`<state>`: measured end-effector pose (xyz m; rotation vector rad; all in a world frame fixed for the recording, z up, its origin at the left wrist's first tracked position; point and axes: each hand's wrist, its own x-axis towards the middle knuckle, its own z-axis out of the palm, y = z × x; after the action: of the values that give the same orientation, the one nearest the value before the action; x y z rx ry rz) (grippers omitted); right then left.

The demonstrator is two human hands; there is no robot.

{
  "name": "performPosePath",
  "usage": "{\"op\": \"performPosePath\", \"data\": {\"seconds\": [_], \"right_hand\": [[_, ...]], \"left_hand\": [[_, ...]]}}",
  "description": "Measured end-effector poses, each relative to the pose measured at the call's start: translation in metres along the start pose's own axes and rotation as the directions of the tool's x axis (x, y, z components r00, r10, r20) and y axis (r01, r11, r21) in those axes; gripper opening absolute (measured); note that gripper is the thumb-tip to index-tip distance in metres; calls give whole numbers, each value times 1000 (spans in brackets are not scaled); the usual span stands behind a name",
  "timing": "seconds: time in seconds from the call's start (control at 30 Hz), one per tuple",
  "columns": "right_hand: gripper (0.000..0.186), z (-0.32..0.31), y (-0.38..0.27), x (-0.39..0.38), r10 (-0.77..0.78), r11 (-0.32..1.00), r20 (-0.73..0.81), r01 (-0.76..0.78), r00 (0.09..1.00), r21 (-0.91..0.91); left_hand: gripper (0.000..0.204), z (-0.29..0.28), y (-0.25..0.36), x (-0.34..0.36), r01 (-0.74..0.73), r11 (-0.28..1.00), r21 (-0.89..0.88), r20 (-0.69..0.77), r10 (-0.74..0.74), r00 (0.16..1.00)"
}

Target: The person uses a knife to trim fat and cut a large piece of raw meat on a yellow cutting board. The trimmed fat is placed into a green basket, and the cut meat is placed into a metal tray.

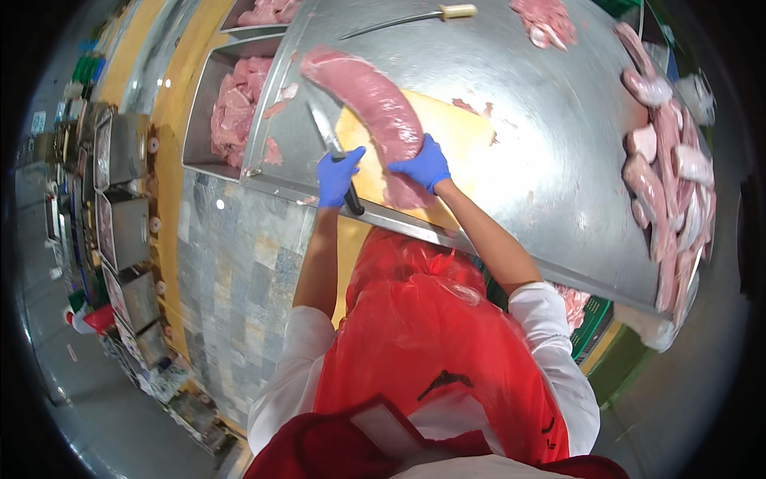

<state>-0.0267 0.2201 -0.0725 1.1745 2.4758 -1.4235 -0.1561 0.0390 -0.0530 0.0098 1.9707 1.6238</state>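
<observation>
My left hand [337, 177], in a blue glove, is closed around a knife [321, 125]. The blade points away from me, and the black handle sticks out below the hand near the table edge. A long, curved piece of pink meat [369, 93] lies across a yellow cutting board [467, 140], its far end reaching past the board onto the metal. With a blue glove on too, my right hand [424, 164] grips the near part of this meat from the right, thumb over its top. Fingers under the meat are hidden.
A second, slender knife [399, 25] with a pale handle lies at the back of the steel table [550, 144]. Far off sits a heap of meat trimmings [546, 21]. Long meat pieces [666, 184] pile up at right. A metal bin [205, 120] at left holds meat.
</observation>
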Motion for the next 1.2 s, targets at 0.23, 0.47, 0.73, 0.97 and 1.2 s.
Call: {"op": "performPosePath", "data": {"seconds": [0.23, 0.47, 0.73, 0.97, 1.2], "right_hand": [[95, 15, -19, 24, 221, 918, 272, -294, 937, 266], [83, 58, -63, -10, -39, 668, 176, -105, 984, 737], [87, -17, -161, -61, -196, 413, -359, 409, 912, 814], [102, -41, -201, -111, -349, 776, -532, 556, 772, 297], [60, 15, -108, -79, -274, 958, 353, 285, 894, 23]], "left_hand": [[39, 8, -2, 66, 48, 998, 40, 234, -56, 971], [27, -18, 23, 82, 151, 985, -84, 532, -84, 843], [32, 0, 206, 50, -87, 994, 67, 635, 25, 772], [76, -3, 272, 59, -204, 979, 26, 752, 115, 649], [65, -70, 170, 192, -380, 699, 606, 730, -297, 616]]}}
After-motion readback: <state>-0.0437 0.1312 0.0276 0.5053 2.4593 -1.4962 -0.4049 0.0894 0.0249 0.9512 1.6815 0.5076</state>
